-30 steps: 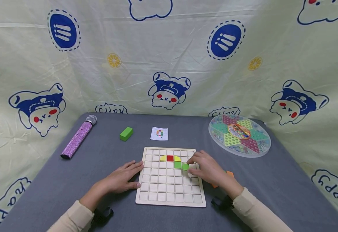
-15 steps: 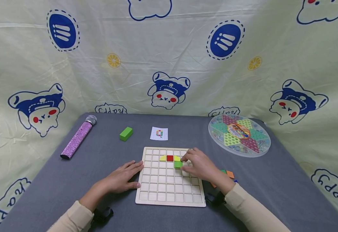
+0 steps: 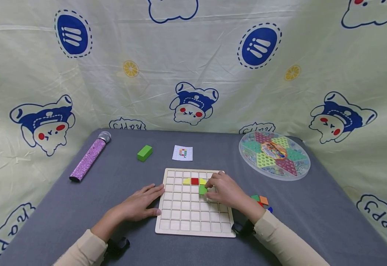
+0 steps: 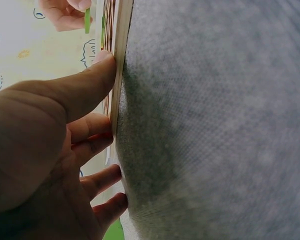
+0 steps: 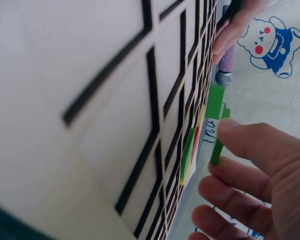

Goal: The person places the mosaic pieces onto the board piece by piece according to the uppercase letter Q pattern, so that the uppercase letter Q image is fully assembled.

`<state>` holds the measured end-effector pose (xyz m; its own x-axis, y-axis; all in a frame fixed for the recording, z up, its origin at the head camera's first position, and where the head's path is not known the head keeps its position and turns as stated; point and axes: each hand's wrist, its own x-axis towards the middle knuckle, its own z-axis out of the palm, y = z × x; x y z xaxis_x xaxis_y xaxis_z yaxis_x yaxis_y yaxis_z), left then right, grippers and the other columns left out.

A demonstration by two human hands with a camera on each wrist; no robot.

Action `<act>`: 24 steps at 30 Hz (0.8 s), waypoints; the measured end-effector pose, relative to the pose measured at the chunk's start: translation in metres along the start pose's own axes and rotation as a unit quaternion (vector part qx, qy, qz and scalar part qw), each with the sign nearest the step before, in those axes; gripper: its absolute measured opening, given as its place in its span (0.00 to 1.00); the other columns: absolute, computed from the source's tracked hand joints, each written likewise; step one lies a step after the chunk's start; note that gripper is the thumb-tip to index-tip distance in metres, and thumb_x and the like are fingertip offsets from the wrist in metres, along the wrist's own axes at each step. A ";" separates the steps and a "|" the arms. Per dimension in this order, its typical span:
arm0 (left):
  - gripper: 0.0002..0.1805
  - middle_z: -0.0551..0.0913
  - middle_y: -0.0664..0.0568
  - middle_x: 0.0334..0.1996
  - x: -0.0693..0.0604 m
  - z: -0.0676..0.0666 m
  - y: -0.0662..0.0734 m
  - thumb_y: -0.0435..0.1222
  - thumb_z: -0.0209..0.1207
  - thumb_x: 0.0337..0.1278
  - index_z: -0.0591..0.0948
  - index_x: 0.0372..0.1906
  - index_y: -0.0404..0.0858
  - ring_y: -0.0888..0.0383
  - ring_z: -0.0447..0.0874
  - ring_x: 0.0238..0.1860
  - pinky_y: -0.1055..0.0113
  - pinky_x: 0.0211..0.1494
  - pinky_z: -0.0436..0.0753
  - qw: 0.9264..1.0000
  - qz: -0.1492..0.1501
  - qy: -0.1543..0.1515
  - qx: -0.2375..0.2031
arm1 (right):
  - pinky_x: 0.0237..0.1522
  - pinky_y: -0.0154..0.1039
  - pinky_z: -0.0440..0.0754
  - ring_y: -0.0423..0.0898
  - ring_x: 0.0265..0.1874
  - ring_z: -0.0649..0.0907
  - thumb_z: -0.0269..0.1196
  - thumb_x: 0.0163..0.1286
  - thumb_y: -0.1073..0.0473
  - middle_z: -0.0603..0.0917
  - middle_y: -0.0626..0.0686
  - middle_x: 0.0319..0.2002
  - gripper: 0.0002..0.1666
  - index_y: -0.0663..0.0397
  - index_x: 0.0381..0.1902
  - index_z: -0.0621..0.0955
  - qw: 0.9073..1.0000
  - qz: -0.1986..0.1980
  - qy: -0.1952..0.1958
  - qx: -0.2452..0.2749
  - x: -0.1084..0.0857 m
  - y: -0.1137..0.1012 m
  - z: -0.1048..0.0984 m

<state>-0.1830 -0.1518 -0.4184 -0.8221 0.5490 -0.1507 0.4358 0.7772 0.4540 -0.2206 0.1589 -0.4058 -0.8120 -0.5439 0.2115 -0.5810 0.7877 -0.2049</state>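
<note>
A pale wooden grid board (image 3: 185, 215) lies on the table, with a red square (image 3: 195, 181) between two yellow pieces (image 3: 187, 181) in its upper rows. My left hand (image 3: 137, 205) rests against the board's left edge, thumb and fingertips touching it in the left wrist view. Over the upper right part is my right hand (image 3: 227, 191), pinching a thin green tile (image 5: 217, 151) between thumb and finger, raised off the board in the right wrist view. Another green tile (image 5: 187, 156) sits on the grid, beside the yellow and red pieces.
Beyond the board are a green block (image 3: 144, 153) and a small pattern card (image 3: 182, 153). A glittery pink microphone (image 3: 88, 159) lies at the left, a round game board (image 3: 274, 155) at the right. Loose coloured pieces (image 3: 263, 200) are partly behind the right forearm.
My right hand has moved left over the board with the pinched green tile, uncovering more of the loose pieces. My left hand has stayed at the board's edge.
</note>
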 end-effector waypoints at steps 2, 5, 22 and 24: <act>0.40 0.57 0.48 0.74 0.000 0.000 0.000 0.51 0.56 0.61 0.57 0.73 0.40 0.40 0.49 0.74 0.38 0.70 0.56 1.000 0.000 0.000 0.001 | 0.33 0.33 0.70 0.39 0.32 0.72 0.72 0.52 0.51 0.83 0.44 0.32 0.11 0.48 0.33 0.87 1.000 0.001 -0.006 0.003 -0.001 0.001 0.001; 0.40 0.57 0.48 0.74 0.000 0.000 0.000 0.51 0.56 0.61 0.57 0.73 0.40 0.40 0.49 0.74 0.38 0.69 0.56 1.000 0.002 0.001 0.002 | 0.33 0.32 0.70 0.39 0.32 0.72 0.72 0.52 0.51 0.82 0.44 0.31 0.11 0.48 0.33 0.87 1.000 0.000 -0.019 0.005 -0.002 0.001 0.001; 0.39 0.57 0.48 0.74 0.000 0.000 0.000 0.51 0.56 0.61 0.58 0.72 0.40 0.41 0.49 0.74 0.38 0.69 0.56 1.000 0.005 0.004 0.008 | 0.30 0.31 0.67 0.38 0.29 0.70 0.72 0.50 0.51 0.81 0.44 0.29 0.11 0.47 0.31 0.86 0.998 -0.041 -0.029 -0.024 -0.005 0.004 0.004; 0.39 0.57 0.48 0.74 0.000 0.000 -0.001 0.51 0.56 0.61 0.58 0.72 0.40 0.41 0.49 0.74 0.38 0.69 0.56 1.000 0.005 0.004 0.006 | 0.30 0.31 0.67 0.38 0.29 0.70 0.73 0.50 0.51 0.81 0.44 0.29 0.11 0.46 0.31 0.86 0.998 -0.042 -0.028 -0.025 -0.005 0.004 0.004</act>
<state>-0.1831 -0.1522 -0.4188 -0.8204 0.5543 -0.1401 0.4483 0.7757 0.4443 -0.2193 0.1633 -0.4116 -0.7638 -0.6221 0.1719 -0.6441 0.7519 -0.1407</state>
